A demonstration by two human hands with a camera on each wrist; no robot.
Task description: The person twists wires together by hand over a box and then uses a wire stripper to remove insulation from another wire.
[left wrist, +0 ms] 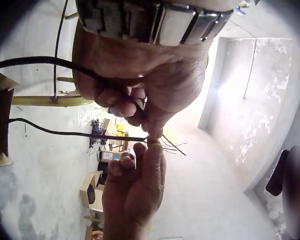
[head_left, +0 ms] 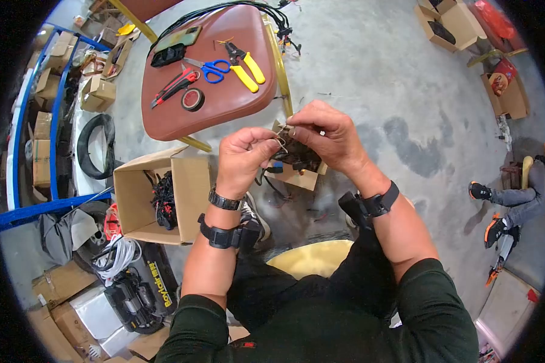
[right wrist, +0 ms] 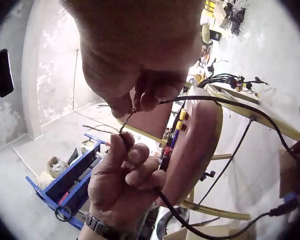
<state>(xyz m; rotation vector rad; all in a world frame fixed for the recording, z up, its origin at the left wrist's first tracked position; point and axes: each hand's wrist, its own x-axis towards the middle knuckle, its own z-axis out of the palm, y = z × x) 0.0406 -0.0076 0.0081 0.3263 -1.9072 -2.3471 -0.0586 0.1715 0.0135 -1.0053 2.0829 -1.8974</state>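
In the head view the left hand [head_left: 246, 158] and right hand [head_left: 332, 134] meet fingertip to fingertip, thin wires between them. The left wrist view has the left hand [left wrist: 150, 85] pinching a black cable [left wrist: 45, 61] that runs through its fingers. Below it, the right hand [left wrist: 135, 192] pinches a second black cable [left wrist: 65, 133] near its end; fine loose strands stick out past the fingertips. A twisted strand [right wrist: 125, 122] joins the two hands in the right wrist view, with the left hand [right wrist: 115, 185] below and the right hand [right wrist: 135, 75] above.
A brown chair [head_left: 224, 72] bears blue scissors [head_left: 214, 71], a yellow-handled tool [head_left: 248, 71], a red cutter [head_left: 174, 88], tape [head_left: 192, 99] and a phone. An open carton [head_left: 191, 206] of cables stands by the left forearm. Another person's legs [head_left: 517, 196] are at right.
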